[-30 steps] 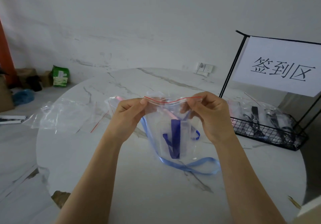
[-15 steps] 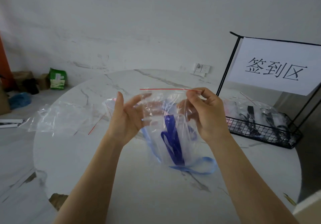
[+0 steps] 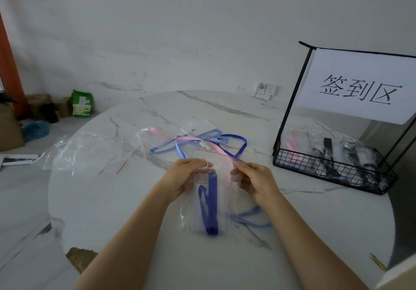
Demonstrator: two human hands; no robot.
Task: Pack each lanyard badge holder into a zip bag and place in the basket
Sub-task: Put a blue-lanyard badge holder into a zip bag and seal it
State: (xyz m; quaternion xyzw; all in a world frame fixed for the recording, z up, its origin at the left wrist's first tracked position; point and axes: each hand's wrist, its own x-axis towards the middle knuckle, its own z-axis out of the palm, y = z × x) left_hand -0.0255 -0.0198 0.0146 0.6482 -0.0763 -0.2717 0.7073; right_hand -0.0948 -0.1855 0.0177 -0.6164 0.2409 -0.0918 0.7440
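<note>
Left hand (image 3: 188,175), right hand (image 3: 255,183) pinch top corners of zip bag (image 3: 221,211), held low over near-centre of counter (image 3: 112,211). Dark blue lanyard badge holder (image 3: 208,202) inside bag. Wire basket (image 3: 315,166) at right, packed bags inside. Loose lanyards (image 3: 193,142) lie farther back.

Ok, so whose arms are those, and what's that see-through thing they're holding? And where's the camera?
No machine here: those are a person's own arms. The camera sits on their head, looking down, so you see what they see. The left hand and right hand pinch the top of a clear zip bag with a dark blue lanyard inside. On the marble table lie more lanyards, pink and blue, and spare bags. The black wire basket on the right holds bags already packed.
</note>
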